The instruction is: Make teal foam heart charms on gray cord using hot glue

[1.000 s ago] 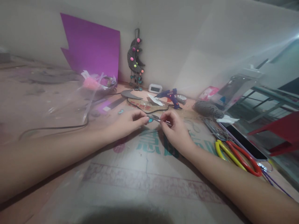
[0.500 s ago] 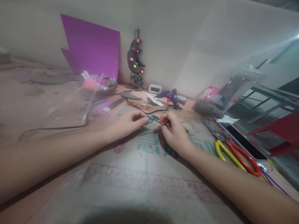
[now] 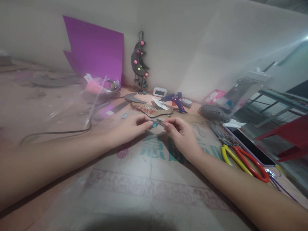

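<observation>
My left hand (image 3: 134, 127) pinches a small turquoise piece with a grey edge (image 3: 154, 124) between thumb and fingertips, over the middle of the work surface. Facing it, my right hand (image 3: 181, 134) is closed on a small pointed metal tool (image 3: 159, 122) that looks like tweezers. The tool's thin tips reach the turquoise piece; whether they grip it or only touch it is too small to tell. Both hands are close together, above a printed board (image 3: 154, 179) with green and red lettering.
Behind the hands stand a blue glue gun (image 3: 176, 102), a white digital clock (image 3: 159, 92) and a grey crescent (image 3: 134, 98). A crescent ornament (image 3: 139, 61) hangs against the wall by a purple sheet (image 3: 96, 48). Grey yarn (image 3: 214, 113), a phone (image 3: 251, 146) and red-and-yellow handles (image 3: 250, 163) lie right.
My right hand's fingers have straightened somewhat and shifted along the metal tool, slightly toward the left. The left hand and the turquoise piece stay nearly in place.
</observation>
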Action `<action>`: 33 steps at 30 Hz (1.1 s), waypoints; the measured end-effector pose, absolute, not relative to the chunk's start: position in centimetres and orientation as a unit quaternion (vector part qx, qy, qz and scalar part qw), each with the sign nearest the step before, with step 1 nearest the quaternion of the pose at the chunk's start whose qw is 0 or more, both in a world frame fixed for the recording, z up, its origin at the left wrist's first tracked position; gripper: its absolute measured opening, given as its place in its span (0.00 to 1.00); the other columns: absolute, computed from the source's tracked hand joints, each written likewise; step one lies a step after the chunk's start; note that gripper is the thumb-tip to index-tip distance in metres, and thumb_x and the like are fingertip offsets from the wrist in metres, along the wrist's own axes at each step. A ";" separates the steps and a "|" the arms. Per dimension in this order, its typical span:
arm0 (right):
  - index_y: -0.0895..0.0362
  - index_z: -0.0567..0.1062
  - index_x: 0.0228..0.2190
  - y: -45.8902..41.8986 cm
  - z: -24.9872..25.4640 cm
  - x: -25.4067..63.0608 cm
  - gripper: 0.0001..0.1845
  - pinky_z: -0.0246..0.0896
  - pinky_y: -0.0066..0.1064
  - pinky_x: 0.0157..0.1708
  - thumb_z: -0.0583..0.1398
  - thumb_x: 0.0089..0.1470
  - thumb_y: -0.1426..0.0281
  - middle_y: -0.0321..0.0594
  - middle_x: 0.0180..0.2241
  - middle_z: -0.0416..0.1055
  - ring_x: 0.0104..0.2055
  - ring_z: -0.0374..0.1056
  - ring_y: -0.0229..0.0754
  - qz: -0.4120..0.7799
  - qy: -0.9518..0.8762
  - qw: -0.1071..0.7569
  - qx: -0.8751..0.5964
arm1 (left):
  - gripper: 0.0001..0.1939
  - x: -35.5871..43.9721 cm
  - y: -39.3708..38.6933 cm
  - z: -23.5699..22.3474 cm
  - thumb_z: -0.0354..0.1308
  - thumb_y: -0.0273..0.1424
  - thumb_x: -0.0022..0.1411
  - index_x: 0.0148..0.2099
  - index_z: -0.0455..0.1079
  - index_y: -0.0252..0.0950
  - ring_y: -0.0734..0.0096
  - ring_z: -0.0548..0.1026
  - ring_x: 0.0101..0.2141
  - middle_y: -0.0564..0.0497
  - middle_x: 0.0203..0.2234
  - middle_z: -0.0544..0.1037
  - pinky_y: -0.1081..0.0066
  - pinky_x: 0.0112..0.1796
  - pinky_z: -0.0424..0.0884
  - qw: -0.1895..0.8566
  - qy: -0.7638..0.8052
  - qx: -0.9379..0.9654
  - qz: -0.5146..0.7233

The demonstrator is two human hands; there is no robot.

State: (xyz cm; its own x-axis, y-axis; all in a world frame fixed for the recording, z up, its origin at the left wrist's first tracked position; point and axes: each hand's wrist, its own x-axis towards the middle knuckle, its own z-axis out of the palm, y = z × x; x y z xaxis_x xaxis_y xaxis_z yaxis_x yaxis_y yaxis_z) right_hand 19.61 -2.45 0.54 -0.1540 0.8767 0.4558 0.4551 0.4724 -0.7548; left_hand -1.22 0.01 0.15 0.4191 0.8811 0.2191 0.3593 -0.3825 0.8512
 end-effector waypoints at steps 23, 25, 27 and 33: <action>0.56 0.69 0.35 -2.2 0.3 19.6 0.14 0.60 0.31 0.36 0.54 0.50 0.85 0.37 0.35 0.64 0.37 0.64 0.39 0.114 -0.779 0.455 -0.416 | 0.11 -1.1 0.1 0.1 0.54 0.38 0.63 0.36 0.71 0.35 0.68 0.72 0.35 0.51 0.32 0.76 0.68 0.38 0.67 0.381 0.403 0.754 0.352; 0.55 0.68 0.34 -2.2 0.3 19.5 0.15 0.59 0.31 0.36 0.53 0.49 0.85 0.36 0.33 0.63 0.36 0.63 0.39 0.110 -0.781 0.455 -0.413 | 0.12 -1.1 0.1 0.2 0.54 0.38 0.63 0.36 0.71 0.35 0.68 0.72 0.34 0.52 0.31 0.76 0.68 0.37 0.67 0.379 0.405 0.755 0.350; 0.55 0.67 0.34 -2.3 0.4 19.5 0.15 0.57 0.31 0.35 0.52 0.49 0.85 0.36 0.32 0.62 0.35 0.62 0.39 0.107 -0.785 0.449 -0.413 | 0.12 -1.1 0.0 0.3 0.54 0.38 0.64 0.35 0.71 0.35 0.68 0.72 0.34 0.52 0.31 0.76 0.69 0.37 0.67 0.376 0.406 0.756 0.348; 0.54 0.66 0.34 -2.5 0.6 19.4 0.16 0.56 0.32 0.34 0.50 0.48 0.85 0.37 0.33 0.61 0.35 0.60 0.40 0.118 -0.797 0.430 -0.408 | 0.12 -1.1 0.1 0.3 0.54 0.38 0.63 0.35 0.72 0.35 0.68 0.72 0.34 0.52 0.31 0.76 0.69 0.36 0.67 0.372 0.408 0.756 0.351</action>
State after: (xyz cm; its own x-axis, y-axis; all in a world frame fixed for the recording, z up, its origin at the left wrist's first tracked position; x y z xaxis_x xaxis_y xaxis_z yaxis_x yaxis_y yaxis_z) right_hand 19.45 -2.54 0.58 -0.2979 0.7513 0.5889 0.5489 0.6396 -0.5382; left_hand -1.10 0.09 0.25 0.4209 0.8781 0.2277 0.3548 -0.3904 0.8495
